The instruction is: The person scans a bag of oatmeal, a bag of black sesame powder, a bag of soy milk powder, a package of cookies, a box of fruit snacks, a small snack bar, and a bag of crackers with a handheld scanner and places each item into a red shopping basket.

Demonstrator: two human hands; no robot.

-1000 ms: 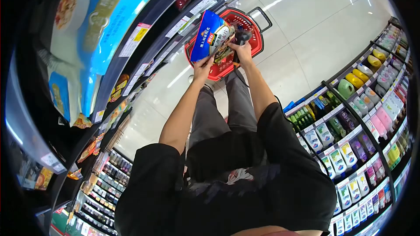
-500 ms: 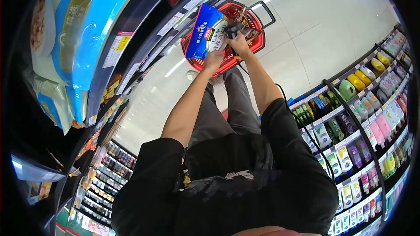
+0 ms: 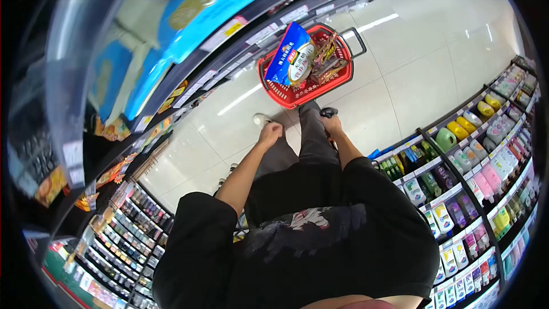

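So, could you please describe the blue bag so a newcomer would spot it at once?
Find the pale tiled floor, then the red basket seen against it. In its left half, as pictured, sits the blue bag. Its pale oval panel on bright blue sets it apart from the brownish packs beside it.

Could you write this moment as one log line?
left hand: curled, nothing visible inside | right hand: holding black device | blue bag: in red basket
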